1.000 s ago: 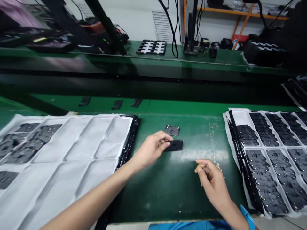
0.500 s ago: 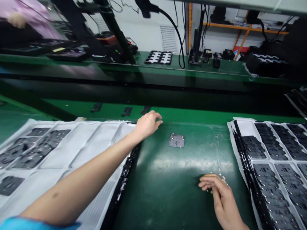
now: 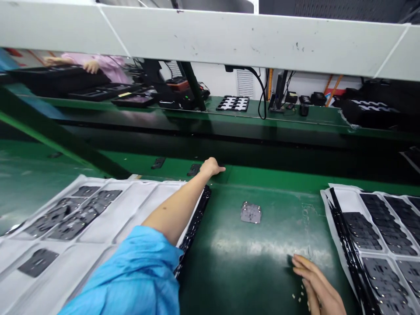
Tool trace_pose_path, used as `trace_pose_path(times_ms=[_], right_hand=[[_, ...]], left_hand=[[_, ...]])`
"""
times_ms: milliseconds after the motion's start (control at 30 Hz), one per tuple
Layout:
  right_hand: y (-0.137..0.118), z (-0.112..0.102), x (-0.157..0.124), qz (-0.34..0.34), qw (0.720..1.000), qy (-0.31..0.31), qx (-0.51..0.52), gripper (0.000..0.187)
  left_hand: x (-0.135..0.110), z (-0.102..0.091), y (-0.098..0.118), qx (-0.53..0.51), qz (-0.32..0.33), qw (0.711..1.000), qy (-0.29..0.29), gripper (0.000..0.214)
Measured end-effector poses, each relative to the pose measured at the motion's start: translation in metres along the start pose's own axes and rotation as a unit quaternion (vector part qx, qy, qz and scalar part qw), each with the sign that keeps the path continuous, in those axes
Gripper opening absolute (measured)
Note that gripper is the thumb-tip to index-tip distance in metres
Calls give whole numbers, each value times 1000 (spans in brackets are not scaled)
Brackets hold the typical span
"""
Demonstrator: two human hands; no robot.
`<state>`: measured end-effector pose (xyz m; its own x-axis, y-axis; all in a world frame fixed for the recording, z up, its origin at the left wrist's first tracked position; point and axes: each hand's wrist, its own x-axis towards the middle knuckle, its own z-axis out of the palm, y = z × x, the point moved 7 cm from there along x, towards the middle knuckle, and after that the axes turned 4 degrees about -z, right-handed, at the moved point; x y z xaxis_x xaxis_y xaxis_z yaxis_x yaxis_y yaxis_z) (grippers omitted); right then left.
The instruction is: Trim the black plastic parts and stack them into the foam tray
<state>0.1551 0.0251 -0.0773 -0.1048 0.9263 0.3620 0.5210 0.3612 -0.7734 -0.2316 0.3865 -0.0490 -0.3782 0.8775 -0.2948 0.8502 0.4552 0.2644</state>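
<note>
My left hand [image 3: 212, 167] reaches far forward to the green strip [image 3: 278, 175] behind the dark green work mat [image 3: 229, 262]. Its fingers are curled together, and whatever they hold is hidden. A small black part [image 3: 194, 169] lies on the strip just left of that hand. Near the bottom edge, my right hand [image 3: 315, 286] lies flat on the mat with its fingers stretched out and nothing in them. Tiny pale bits [image 3: 300, 296] are scattered beside it. A small silver-grey plate [image 3: 251, 212] lies alone on the mat between my hands.
A white-lined tray [image 3: 138, 205] at left holds several black parts [image 3: 68, 216]. A tray [image 3: 341, 197] at right is packed with stacked black parts. Another black part [image 3: 158, 163] sits on the strip. A white beam [image 3: 229, 39] crosses overhead. Another person's hand and pink sleeve [image 3: 98, 65] work at the far bench.
My left hand lifted the black part off the mat and stretched forward to the far green strip. My right hand slid down and flattened. The camera tilted up.
</note>
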Motion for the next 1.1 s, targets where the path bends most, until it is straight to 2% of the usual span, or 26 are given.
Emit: trace_pose_path(times_ms=[133, 233, 300, 400, 467, 533, 600, 667, 700, 767, 800, 867, 900, 967, 1033, 1100], right_hand=[[-2, -6, 6, -92, 992, -43, -69, 28], [-10, -11, 10, -120, 987, -25, -99, 28], [-21, -13, 13, -109, 990, -13, -91, 31], [-40, -18, 21, -67, 997, 19, -43, 29], [-53, -24, 26, -42, 998, 47, 8, 27], [-59, -29, 29, -8, 996, 68, 61, 26], [-58, -33, 32, 45, 989, 84, 116, 25], [-53, -33, 34, 105, 970, 88, 198, 29], [-50, -31, 35, 131, 955, 83, 252, 34], [-49, -26, 38, 166, 914, 65, 365, 44], [-50, -24, 40, 175, 893, 56, 412, 48], [-52, -24, 41, 185, 865, 39, 465, 48], [-53, -26, 41, 187, 863, 33, 469, 46], [-54, -31, 39, 186, 877, 27, 443, 42], [-54, -39, 36, 184, 899, 40, 395, 38], [-54, -47, 33, 177, 920, 59, 344, 33]], left_hand=[[-24, -1, 18, -39, 69, 996, -29, 36], [-69, 1, 44, -81, 159, 981, -69, 31], [-113, 5, 64, -112, 230, 959, -120, 24], [-193, 11, 90, -148, 336, 902, -226, 19], [-246, 12, 101, -163, 388, 860, -289, 15], [-290, 12, 108, -173, 426, 830, -316, 13], [-321, 10, 113, -173, 467, 822, -275, 13], [-348, 8, 117, -165, 539, 807, -175, 16], [-361, 8, 119, -158, 582, 789, -119, 18], [-388, 11, 118, -154, 661, 735, -19, 24], [-399, 13, 116, -154, 685, 712, 19, 26], [-411, 20, 110, -159, 702, 691, 66, 26], [-414, 23, 107, -163, 702, 689, 76, 26], [-414, 28, 100, -171, 689, 701, 72, 31], [-407, 31, 92, -191, 650, 734, 44, 41], [-396, 34, 84, -236, 576, 783, -5, 59]])
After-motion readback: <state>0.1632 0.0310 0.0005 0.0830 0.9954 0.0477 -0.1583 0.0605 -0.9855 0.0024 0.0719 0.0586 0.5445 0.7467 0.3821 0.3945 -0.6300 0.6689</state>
